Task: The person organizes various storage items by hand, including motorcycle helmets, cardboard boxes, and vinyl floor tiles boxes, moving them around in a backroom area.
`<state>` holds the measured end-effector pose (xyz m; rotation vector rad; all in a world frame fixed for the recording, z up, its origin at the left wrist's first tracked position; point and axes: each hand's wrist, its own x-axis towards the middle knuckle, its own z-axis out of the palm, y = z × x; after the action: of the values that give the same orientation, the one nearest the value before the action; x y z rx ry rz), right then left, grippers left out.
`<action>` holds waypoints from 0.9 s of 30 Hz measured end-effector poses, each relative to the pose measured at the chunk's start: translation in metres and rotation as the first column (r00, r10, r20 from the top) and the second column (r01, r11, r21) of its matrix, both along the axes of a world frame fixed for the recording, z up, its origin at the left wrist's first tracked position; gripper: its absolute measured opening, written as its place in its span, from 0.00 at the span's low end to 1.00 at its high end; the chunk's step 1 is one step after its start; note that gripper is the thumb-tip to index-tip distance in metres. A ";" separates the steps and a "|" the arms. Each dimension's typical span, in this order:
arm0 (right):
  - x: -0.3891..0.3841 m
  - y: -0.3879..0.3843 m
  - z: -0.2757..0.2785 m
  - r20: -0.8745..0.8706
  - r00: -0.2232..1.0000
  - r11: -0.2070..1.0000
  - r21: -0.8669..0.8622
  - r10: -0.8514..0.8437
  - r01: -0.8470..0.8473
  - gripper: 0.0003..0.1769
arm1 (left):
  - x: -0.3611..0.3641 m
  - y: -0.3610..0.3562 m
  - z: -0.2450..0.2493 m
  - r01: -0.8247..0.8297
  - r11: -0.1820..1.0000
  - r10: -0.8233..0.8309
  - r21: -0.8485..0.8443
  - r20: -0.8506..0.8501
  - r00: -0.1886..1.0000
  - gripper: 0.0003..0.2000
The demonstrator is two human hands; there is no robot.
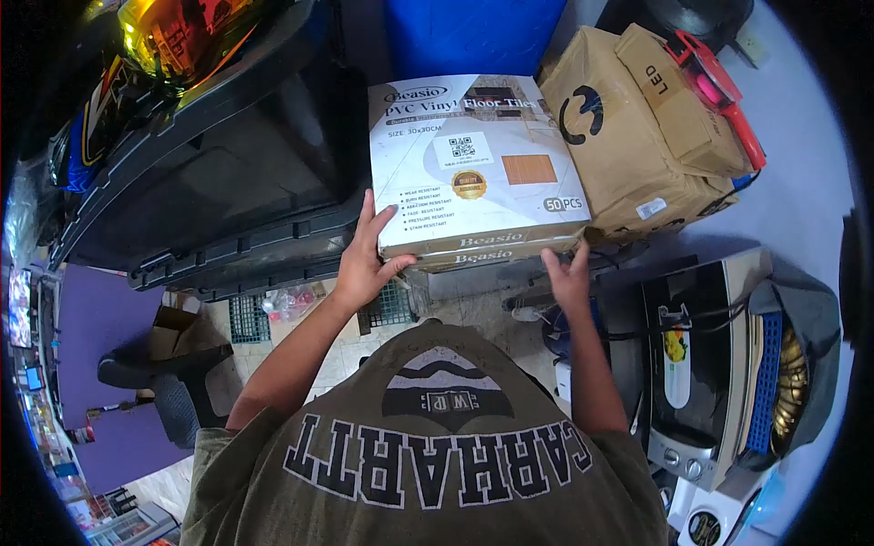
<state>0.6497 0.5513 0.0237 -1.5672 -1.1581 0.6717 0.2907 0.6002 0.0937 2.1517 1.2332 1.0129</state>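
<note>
A white box of PVC vinyl floor tiles [478, 164] lies in front of me, its printed top facing up. Beneath its front edge shows a second "Beasio" box edge [482, 256]. My left hand [364, 259] holds the box's front left corner, fingers along the left side and thumb at the front edge. At the front right corner, my right hand [569, 273] grips with thumb and fingers near the lower edge. The undersides of the boxes are hidden.
Black plastic bins [246, 155] stand at the left. Right of the boxes are a brown carton [601, 127] with an LED box [678, 109] and a red tool [719, 86] on top. An oven [692, 364] stands lower right, a dark chair [177, 382] lower left.
</note>
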 end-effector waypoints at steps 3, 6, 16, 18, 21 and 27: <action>0.003 -0.006 0.030 0.025 0.993 0.993 -0.018 0.116 -0.116 0.34 | -0.006 0.002 0.003 0.030 0.998 -0.027 0.052 -0.072 0.997 0.46; 0.017 0.002 0.018 0.041 0.992 0.989 -0.100 0.116 -0.111 0.30 | -0.009 -0.006 0.005 0.071 0.997 -0.069 0.016 -0.074 0.995 0.51; -0.009 0.008 0.011 0.051 0.985 0.983 -0.071 -0.165 0.169 0.29 | -0.007 0.007 -0.019 0.129 0.991 -0.126 0.046 -0.068 0.990 0.55; -0.013 0.001 0.026 0.042 0.984 0.976 -0.123 -0.174 0.178 0.29 | -0.008 0.005 -0.019 0.124 0.992 -0.121 0.031 -0.079 0.989 0.54; -0.006 0.001 0.023 0.057 0.994 0.974 -0.202 -0.089 0.099 0.35 | -0.008 0.001 -0.012 0.099 0.994 -0.093 0.043 -0.115 0.989 0.51; -0.056 -0.085 -0.017 0.185 0.975 0.960 -0.227 -0.124 0.165 0.47 | -0.030 -0.009 -0.001 0.102 0.995 -0.095 0.018 -0.235 0.967 0.50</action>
<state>0.5939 0.4665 0.0063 -1.9272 -1.1025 0.6079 0.2608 0.5911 0.0925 2.3844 1.2056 0.7581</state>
